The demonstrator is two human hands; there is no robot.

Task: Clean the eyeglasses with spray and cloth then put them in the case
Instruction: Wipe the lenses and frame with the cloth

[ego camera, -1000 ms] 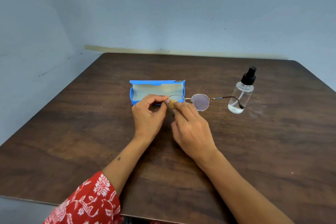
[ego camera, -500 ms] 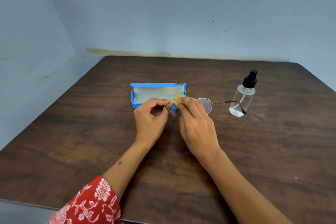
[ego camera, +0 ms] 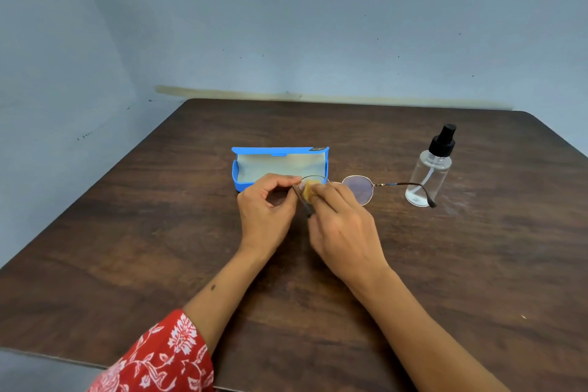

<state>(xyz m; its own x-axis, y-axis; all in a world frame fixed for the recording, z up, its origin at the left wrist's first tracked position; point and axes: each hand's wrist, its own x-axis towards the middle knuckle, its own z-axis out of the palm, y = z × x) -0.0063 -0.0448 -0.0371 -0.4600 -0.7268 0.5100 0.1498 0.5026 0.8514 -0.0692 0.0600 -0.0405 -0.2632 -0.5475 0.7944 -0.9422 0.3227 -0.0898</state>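
Observation:
Thin round metal-framed eyeglasses [ego camera: 358, 189] are held just above the dark wooden table [ego camera: 159, 232], one temple stretched right toward the spray bottle. My left hand [ego camera: 267, 210] pinches the frame at its left end, by the folded temple. My right hand [ego camera: 343, 229] presses a small yellow cloth [ego camera: 309, 189] against the left lens, which is mostly hidden by cloth and fingers. The open blue case [ego camera: 241, 183] with a pale lining lies just behind my hands. A clear spray bottle [ego camera: 429, 169] with a black pump stands upright at the right.
The table sits in a corner of pale blue walls, its far edge against the back wall. A damp patch [ego camera: 458, 197] marks the wood right of the bottle. My red floral sleeve [ego camera: 162, 356] is at the near edge.
My right hand has slid the cloth back down and left over the left lens. The glasses shifted slightly with the rubbing. My left hand kept its pinch on the frame.

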